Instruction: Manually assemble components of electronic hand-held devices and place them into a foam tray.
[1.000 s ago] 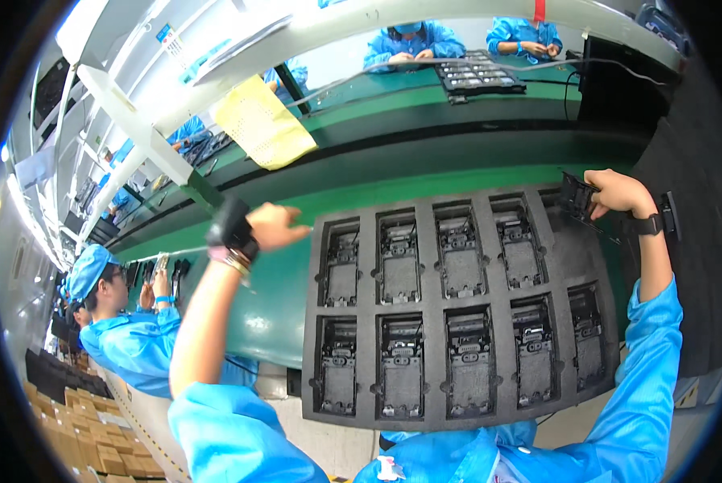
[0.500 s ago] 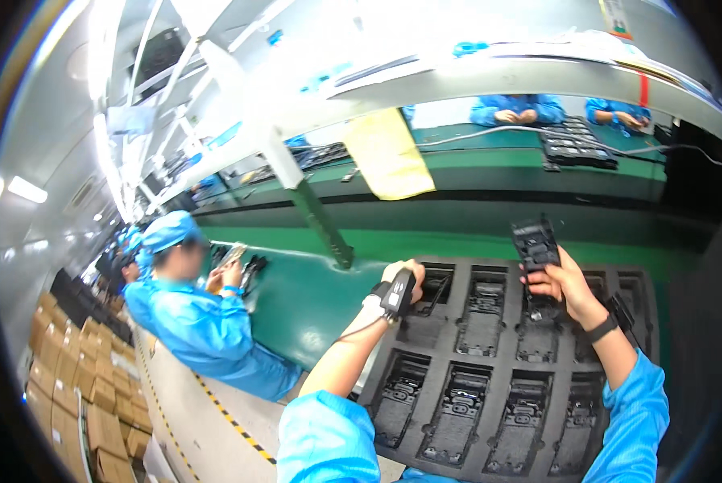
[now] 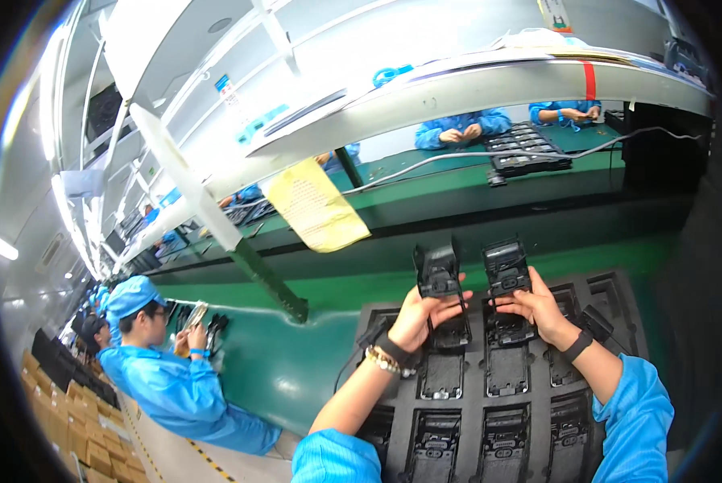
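Note:
My left hand (image 3: 422, 317) is closed on a black plastic housing (image 3: 439, 272), held upright with its hollow side partly facing me. Beside it, a second black plastic frame (image 3: 506, 266) is gripped between the thumb and fingers of my right hand (image 3: 539, 307). A narrow gap separates the two parts. Both hands are raised over a dark grey foam tray (image 3: 472, 378), whose rectangular pockets hold several similar black parts, such as a black housing (image 3: 434, 444) in the near row. The wrists wear black bands.
A green workbench (image 3: 328, 346) carries the tray. Beyond it rises a post (image 3: 256, 278) supporting a white shelf (image 3: 457, 90), with a yellow sheet (image 3: 316, 208) hanging from it. A co-worker in blue (image 3: 184, 378) stands at left. More co-workers' hands and a black parts tray (image 3: 526, 151) are across.
My left hand has left the tray's far left pocket and now holds a housing up beside the right hand's part. The right hand still holds its part. The view has shifted.

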{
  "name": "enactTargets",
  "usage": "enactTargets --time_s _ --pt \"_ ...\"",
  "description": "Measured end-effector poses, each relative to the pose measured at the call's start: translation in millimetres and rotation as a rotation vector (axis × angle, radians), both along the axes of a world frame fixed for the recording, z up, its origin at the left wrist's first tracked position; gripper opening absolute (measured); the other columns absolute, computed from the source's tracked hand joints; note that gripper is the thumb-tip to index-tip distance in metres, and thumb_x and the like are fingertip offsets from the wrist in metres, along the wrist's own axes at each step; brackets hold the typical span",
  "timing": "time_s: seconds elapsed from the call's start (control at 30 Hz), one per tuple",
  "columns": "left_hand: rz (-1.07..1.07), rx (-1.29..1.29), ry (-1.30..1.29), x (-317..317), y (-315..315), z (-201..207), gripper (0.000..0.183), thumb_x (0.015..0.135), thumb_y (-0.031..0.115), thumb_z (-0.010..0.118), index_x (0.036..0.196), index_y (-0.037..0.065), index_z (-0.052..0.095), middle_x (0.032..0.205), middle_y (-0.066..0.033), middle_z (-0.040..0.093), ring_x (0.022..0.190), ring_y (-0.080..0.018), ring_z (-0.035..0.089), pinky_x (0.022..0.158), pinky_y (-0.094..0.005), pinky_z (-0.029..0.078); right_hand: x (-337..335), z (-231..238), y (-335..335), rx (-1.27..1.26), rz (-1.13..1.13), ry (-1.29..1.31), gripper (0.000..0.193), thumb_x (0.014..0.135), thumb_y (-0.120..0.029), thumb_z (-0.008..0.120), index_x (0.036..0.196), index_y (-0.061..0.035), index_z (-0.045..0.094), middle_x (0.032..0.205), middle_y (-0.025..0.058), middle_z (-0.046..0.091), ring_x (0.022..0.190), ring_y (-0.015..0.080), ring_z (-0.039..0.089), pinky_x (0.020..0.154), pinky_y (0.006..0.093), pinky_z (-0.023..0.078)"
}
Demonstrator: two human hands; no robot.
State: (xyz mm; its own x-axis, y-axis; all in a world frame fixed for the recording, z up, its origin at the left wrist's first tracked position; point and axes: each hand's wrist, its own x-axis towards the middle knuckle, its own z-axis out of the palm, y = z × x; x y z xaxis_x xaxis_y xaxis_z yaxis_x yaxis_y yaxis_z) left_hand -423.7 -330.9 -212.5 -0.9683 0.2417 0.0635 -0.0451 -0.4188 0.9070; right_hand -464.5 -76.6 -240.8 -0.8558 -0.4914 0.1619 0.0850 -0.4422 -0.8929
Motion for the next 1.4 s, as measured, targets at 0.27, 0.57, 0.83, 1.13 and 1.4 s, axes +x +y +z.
enactTargets --time_s 0.27,0.57,0.83,1.13,1.4 --pt "-0.245 0.241 -0.078 8.5 13.9 -17.8 0.065 0.091 -0.004 0.048 0.150 0.011 0.023 0.151 -0.0181 0.035 0.133 -0.0390 0.045 0.108 -0.0519 0.042 -1.2 -0.4 2.8 0.148 -0.014 0.048 0.064 0.087 -0.003 0.068 0.138 -0.0011 0.029 0.113 0.0170 0.062 0.101 0.0252 0.066 0.087 0.0385 0.057" --pt "-0.298 0.407 -0.079 0.4 12.3 -31.2 0.063 0.103 0.051 0.026 0.146 0.006 0.037 0.149 -0.0160 0.041 0.128 -0.0371 0.050 0.107 -0.0514 0.040 3.1 10.3 -8.0 0.177 -0.076 0.114 0.056 0.103 -0.050 0.035 0.136 -0.0060 0.036 0.114 0.0184 0.064 0.096 0.0271 0.068 0.083 0.0381 0.058" --pt "-0.224 0.467 -0.066 6.9 5.3 -27.6 0.067 0.102 0.055 0.021 0.147 0.008 0.036 0.149 -0.0151 0.042 0.127 -0.0357 0.049 0.107 -0.0493 0.039 21.9 22.0 -21.7 0.074 -0.111 0.010 0.063 0.104 -0.053 0.025 0.124 -0.0010 0.054 0.109 0.0184 0.068 0.094 0.0266 0.068 0.078 0.0362 0.058" --pt "-0.267 0.548 -0.078 21.2 14.8 -17.5 0.065 0.100 0.050 0.026 0.147 0.007 0.037 0.153 -0.0150 0.036 0.125 -0.0343 0.050 0.105 -0.0488 0.040 23.1 9.7 -9.0 0.163 -0.086 0.110 0.056 0.105 -0.050 0.025 0.139 -0.0072 0.033 0.121 0.0192 0.059 0.099 0.0287 0.067 0.073 0.0369 0.061" --pt "-0.177 0.473 -0.123 29.1 16.4 -14.7 0.068 0.094 0.055 0.034 0.143 0.008 0.043 0.145 -0.0131 0.047 0.116 -0.0352 0.055 0.099 -0.0509 0.044 16.6 6.3 -16.5 -0.066 0.034 0.054 0.048 0.106 -0.041 0.032 0.139 -0.0066 0.034 0.128 0.0144 0.055 0.111 0.0271 0.063 0.090 0.0373 0.054"
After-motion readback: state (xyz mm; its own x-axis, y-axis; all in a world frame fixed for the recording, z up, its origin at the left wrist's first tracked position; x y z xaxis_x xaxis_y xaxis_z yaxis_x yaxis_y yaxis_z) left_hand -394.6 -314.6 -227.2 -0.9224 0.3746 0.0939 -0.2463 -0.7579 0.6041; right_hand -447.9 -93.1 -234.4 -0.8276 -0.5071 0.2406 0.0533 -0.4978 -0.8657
